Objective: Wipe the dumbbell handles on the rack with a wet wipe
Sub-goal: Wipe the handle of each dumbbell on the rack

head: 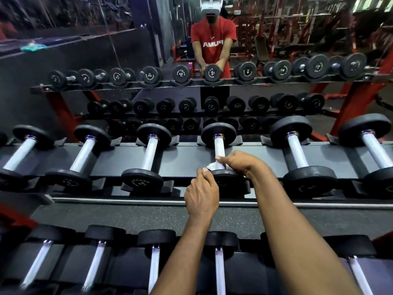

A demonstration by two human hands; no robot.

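Both hands work the fourth dumbbell (218,133) from the left: right hand (240,165) wraps the wipe (213,166) round the handle (219,147) at its near end, left hand (202,194) grips the near head (230,183). Wiping looks underway; next, slide the wipe toward the far end.

1. Sole view: head-worn, wide-angle, straight lines bowing toward the edges.
2. Faces forward and down over a black steel dumbbell rack (187,158) with red uprights.
3. Close range: bare forearms entering from the bottom edge; left hand (202,194) gripping, right hand (240,165) wrapping a crumpled white wet wipe (214,166) round, a black round-headed dumbbell (219,145) with silver knurled handle at frame centre.
4. Lower tier cut off by the bottom edge.
5. Wall mirror (276,28) straight ahead, showing the wearer's white headset (211,6) top centre.
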